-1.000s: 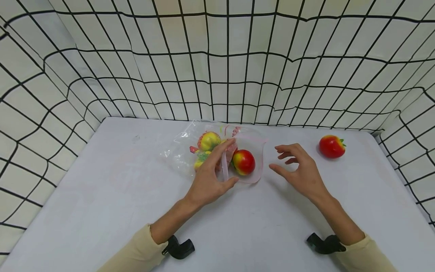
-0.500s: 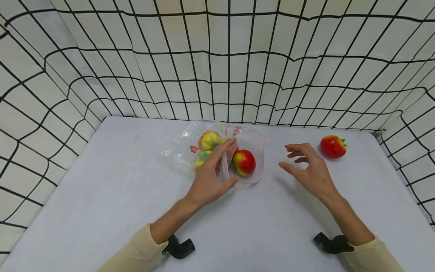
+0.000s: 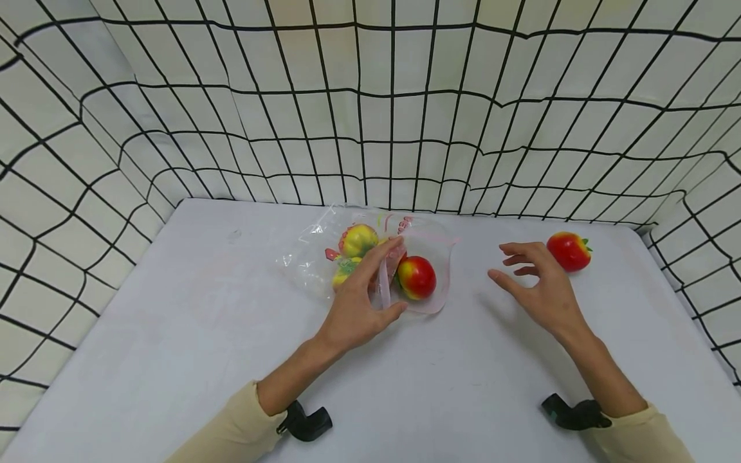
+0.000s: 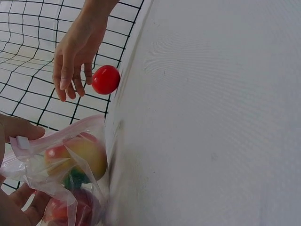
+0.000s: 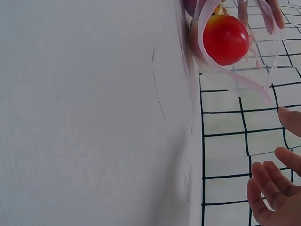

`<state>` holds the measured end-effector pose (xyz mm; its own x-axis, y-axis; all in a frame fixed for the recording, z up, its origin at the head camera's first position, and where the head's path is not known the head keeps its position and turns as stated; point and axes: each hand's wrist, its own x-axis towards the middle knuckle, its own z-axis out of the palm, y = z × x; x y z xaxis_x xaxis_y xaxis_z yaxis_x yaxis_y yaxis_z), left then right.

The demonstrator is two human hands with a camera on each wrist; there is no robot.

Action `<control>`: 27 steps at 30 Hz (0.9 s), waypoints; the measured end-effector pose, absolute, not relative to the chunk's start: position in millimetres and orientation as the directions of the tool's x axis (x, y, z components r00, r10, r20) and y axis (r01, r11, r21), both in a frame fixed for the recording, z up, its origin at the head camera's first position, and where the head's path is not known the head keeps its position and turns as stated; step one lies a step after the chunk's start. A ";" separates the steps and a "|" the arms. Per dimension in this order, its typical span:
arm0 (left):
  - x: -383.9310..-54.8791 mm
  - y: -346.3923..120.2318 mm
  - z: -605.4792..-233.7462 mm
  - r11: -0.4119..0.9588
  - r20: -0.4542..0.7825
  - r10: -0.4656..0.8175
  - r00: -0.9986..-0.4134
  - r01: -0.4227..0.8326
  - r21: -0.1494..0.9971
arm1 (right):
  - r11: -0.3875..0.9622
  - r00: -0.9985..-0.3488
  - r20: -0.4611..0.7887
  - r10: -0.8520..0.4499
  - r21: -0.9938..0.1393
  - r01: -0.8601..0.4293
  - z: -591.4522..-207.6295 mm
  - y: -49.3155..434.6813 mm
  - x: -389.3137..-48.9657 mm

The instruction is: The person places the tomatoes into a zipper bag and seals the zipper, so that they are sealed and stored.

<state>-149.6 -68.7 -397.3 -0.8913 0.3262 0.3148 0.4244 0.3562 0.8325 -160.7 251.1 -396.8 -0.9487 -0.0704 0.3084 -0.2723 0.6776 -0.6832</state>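
Observation:
My left hand (image 3: 353,308) holds the pink-edged mouth of a clear zip bag (image 3: 307,257), thumb and fingers spread about the edge. Inside lie a red-and-yellow round fruit (image 3: 417,278) near the mouth and yellow fruits (image 3: 357,240) deeper in, partly hidden by the hand and printed film. To the right, my right hand (image 3: 544,289) hovers above the table with fingers loosely bent and nothing in them. Just beyond its knuckles sits a red fruit with a green leafy top (image 3: 570,251). The left wrist view also has this red fruit (image 4: 106,79) beside the right hand's fingers.
A white table (image 3: 173,334) carries everything. Black wire mesh (image 3: 388,116) stands before white walls along the back and both sides. Black wrist cameras (image 3: 307,422) are strapped at both sleeves.
My right hand has moved right, away from the bag and closer to the leafy red fruit. The left hand and the bag have stayed in place.

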 end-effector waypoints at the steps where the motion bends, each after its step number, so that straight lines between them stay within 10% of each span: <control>1: -149.5 -68.8 -397.4 0.356 0.314 0.326 -0.892 0.424 0.833 | 0.676 -0.948 0.312 -0.068 -0.684 -0.274 -396.9 252.3 -160.9; 27: -148.7 -68.6 -399.0 0.356 0.332 0.336 -0.881 0.446 0.821 | 0.645 -0.941 0.329 0.075 -0.736 -0.206 -400.5 282.2 -170.7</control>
